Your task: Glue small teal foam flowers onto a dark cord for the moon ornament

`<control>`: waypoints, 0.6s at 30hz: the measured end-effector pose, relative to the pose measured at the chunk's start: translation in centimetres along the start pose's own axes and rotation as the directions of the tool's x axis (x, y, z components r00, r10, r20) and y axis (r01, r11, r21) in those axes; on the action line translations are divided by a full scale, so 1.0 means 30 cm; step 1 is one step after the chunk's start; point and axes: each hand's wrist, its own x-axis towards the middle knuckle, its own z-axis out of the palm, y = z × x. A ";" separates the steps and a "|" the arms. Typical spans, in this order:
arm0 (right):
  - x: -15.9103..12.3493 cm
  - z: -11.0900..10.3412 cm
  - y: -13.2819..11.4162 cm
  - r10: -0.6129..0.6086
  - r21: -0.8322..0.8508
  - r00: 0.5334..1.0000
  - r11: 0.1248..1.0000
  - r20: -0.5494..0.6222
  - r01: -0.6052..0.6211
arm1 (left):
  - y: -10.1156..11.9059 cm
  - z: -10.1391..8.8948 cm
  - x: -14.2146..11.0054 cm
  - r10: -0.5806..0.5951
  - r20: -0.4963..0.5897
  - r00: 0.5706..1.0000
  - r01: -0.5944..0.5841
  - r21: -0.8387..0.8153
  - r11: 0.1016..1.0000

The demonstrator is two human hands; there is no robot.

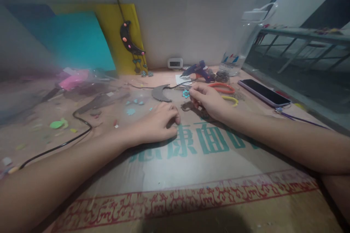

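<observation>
My right hand (206,98) is closed in a pinch, with a turquoise flower (186,93) that has a dark centre at its fingertips. Loosely curled, my left hand (161,122) rests on the printed cardboard (158,174), thumb apart from the fingers and nothing visible in it. Just beyond it lies a grey crescent moon shape (161,93), a dark cord running from its tip. A small brown ring-like piece (186,106) lies below the flower. Turquoise petal pieces (131,111) are scattered left of the moon.
Orange-handled (222,87) and yellow-handled (231,100) tools lie beyond my right hand. Behind are a glue gun (198,71), a small digital clock (175,63) and a clear plastic bottle (232,54). A phone (264,93) lies right. A decorated dark moon (129,40) hangs before yellow board (109,18).
</observation>
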 end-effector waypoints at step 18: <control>0.002 0.005 0.009 -0.024 -0.015 1.000 1.000 0.002 0.024 | 0.015 -0.013 0.000 0.060 0.042 0.997 -0.059 -0.040 0.998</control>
